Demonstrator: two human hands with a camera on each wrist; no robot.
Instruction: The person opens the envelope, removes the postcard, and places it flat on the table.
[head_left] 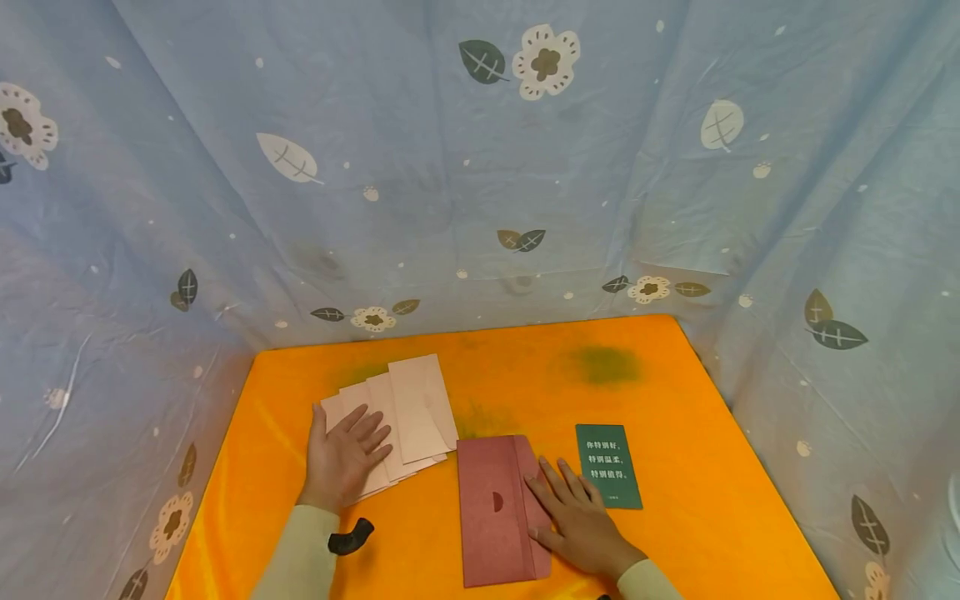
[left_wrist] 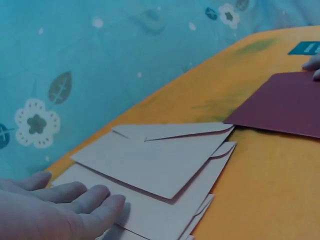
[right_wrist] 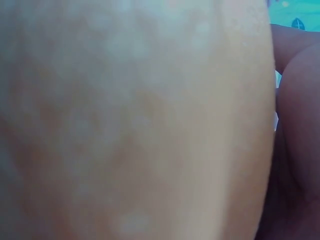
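Several pale pink envelopes point(head_left: 420, 408) lie fanned out and overlapping on the left of the table. Over their near-left part is my left hand point(head_left: 341, 458), palm turned up, fingers spread and nothing held. In the left wrist view its fingers point(left_wrist: 65, 200) extend just above the lower envelopes. A dark red envelope point(head_left: 487, 517) lies in the middle with its flap along the right side. My right hand point(head_left: 577, 521) rests palm down with straight fingers on that flap. Beside it, partly covered by its fingers, lies a green card point(head_left: 609, 458) with white lettering. Skin fills most of the right wrist view.
An orange cloth covers the table point(head_left: 517, 375), with greenish smudges near the back. Blue curtains point(head_left: 420, 167) printed with leaves and flowers surround its back and both sides. A black strap end point(head_left: 351, 537) sticks out at the left wrist.
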